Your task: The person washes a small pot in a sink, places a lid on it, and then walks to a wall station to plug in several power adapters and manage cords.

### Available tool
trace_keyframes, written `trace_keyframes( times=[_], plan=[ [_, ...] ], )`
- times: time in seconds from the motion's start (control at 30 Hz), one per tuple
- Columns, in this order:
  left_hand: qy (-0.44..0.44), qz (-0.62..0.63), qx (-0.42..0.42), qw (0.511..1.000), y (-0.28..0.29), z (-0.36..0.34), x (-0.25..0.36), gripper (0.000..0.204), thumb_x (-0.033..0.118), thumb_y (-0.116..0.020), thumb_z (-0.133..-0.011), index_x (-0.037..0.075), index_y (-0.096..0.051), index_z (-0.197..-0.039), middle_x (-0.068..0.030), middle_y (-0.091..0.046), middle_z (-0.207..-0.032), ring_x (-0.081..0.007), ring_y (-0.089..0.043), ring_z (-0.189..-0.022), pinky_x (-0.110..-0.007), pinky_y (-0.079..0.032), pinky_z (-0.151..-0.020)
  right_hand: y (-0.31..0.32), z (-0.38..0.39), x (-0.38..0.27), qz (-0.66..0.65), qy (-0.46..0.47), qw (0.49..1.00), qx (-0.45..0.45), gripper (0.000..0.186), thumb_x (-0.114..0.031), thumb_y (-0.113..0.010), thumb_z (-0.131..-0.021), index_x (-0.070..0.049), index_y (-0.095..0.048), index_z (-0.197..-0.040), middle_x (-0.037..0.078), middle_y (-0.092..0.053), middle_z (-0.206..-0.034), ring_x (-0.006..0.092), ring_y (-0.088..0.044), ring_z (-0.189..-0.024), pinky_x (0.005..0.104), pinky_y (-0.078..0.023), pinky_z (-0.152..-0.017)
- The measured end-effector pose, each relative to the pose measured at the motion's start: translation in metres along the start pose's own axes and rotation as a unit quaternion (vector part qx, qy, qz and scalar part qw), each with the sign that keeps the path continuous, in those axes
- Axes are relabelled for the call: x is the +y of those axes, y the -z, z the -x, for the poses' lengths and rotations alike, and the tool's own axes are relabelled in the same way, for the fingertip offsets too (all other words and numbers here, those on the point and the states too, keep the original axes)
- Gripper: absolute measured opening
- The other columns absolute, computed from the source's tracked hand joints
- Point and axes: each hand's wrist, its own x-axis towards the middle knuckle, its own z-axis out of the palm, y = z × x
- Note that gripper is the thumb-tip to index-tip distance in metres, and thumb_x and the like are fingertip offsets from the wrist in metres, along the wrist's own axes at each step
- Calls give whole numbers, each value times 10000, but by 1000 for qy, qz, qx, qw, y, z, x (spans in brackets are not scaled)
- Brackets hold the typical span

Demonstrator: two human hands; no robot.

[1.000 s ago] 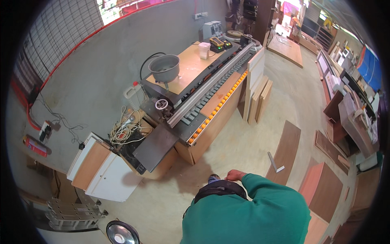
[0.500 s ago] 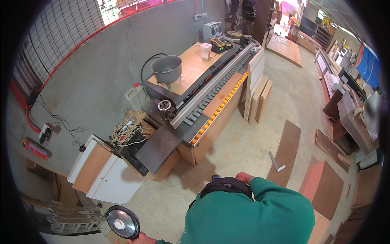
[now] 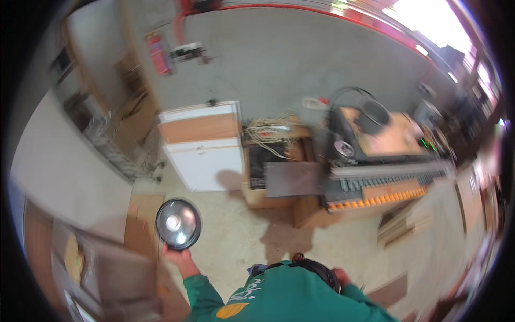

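A: The round metal bowl is being carried at the person's left side, over the pale concrete floor, low and left in the head view. Its shiny inside is facing up at the camera.

B: How far along is the work looking?

A: Judging from this view alone, the bowl is already lifted off any surface and is hanging in the air, so the picking up seems done. It is not resting anywhere yet, so the setting down appears to be left.

B: What is the left hand doing?

A: It is gripping the bowl's near rim from below, fingers closed around the edge. The green sleeve is rising from the lower edge toward it.

B: And the right hand?

A: Only a small blurred part is showing beside the green shirt, near the person's waist. Whether it is closed or spread, I cannot tell, and nothing is visibly in it.

B: What is lying around?

A: A white cabinet with a wooden band is standing ahead of the bowl, well apart from it. Farther right, a long workshop machine is carrying a dark bucket on top.
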Motion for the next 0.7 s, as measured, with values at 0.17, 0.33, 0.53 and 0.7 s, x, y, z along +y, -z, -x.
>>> trace_keyframes(
  times=[0.17, 0.33, 0.53, 0.7],
  plan=[
    [-49, 62, 6, 997, 31, -4, 39, 451, 288, -470, -899, 5, -644, -1204, -129, -676, -1244, -284, -635, -1169, -444, -479, -1047, 6, -21, -34, -166, -65, 983, -38, 388, -322, -629, -894, 21, -746, -1033, 182, -750, -938, 207, -685, -856, 377, -548, -761],
    [-74, 89, 65, 991, 86, 16, 65, 438, 300, -451, -918, 20, -651, -1189, -127, -679, -1236, -284, -636, -1165, -461, -481, -1042, 19, -34, -81, -143, 31, 987, -72, 326, -232, -671, -900, 30, -735, -1083, 112, -754, -952, 189, -669, -821, 360, -551, -750],
    [-110, 102, 105, 983, 133, 34, 94, 446, 300, -449, -922, 18, -652, -1202, -125, -682, -1229, -283, -640, -1160, -465, -483, -1039, 16, -82, -120, -85, -149, 984, -46, 356, -292, -729, -917, 28, -738, -1072, 126, -749, -994, 213, -672, -890, 370, -544, -818],
    [-145, 103, 103, 979, 165, 54, 124, 459, 297, -442, -924, 5, -641, -1215, -138, -664, -1258, -282, -634, -1168, -445, -488, -1034, -4, -110, -153, -83, -115, 986, -87, 393, -294, -721, -904, 48, -726, -1098, 146, -744, -1026, 243, -682, -937, 388, -541, -851]
  ],
)
